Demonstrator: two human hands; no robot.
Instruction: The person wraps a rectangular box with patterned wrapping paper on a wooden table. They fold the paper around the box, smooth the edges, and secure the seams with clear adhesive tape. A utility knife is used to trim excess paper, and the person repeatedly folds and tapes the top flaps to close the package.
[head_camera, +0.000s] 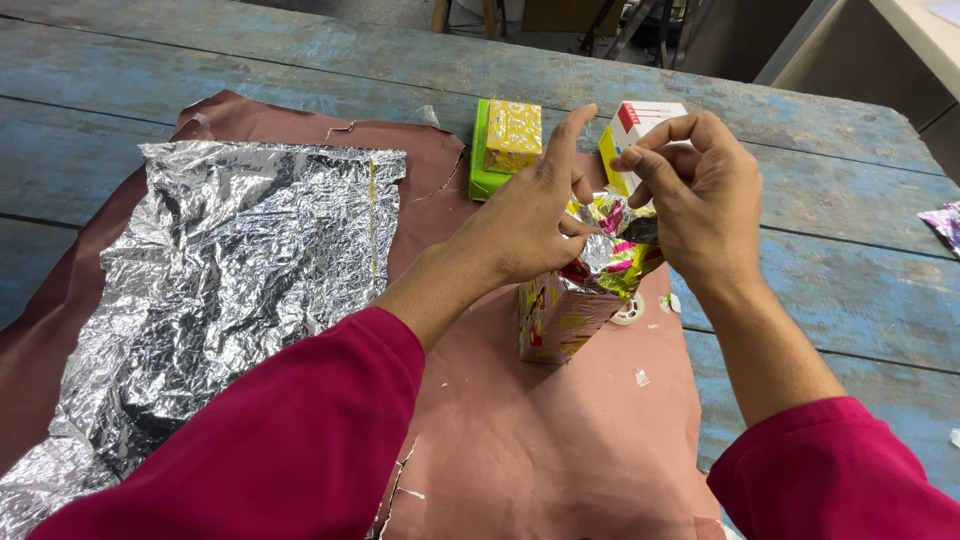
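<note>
1. A small upright box half wrapped in shiny multicoloured foil paper (560, 315) stands on a brown paper sheet (540, 450) near the middle of the view, its loose foil bunched at the top.
2. The brown sheet lies on a worn blue-painted wooden plank tabletop (830, 260); beyond the far edge, chair legs and a grey floor show.
3. The left hand (520, 225) presses against the bunched foil at the box top, its grip closed on the wrapping with thumb and lower fingers while the forefinger points up.
4. The right hand (700, 190) pinches the foil from the other side, its grip closed on a fold between thumb and fingertips. Both arms wear magenta sleeves.
5. Just behind the hands stand a yellow patterned box against a green box (508, 140) and a white box with a red band and yellow side (635, 125).
6. A crumpled sheet of silver foil (220, 290) lies on the left of the brown paper, and a small white tape roll (630, 312) sits just beside the wrapped box.
</note>
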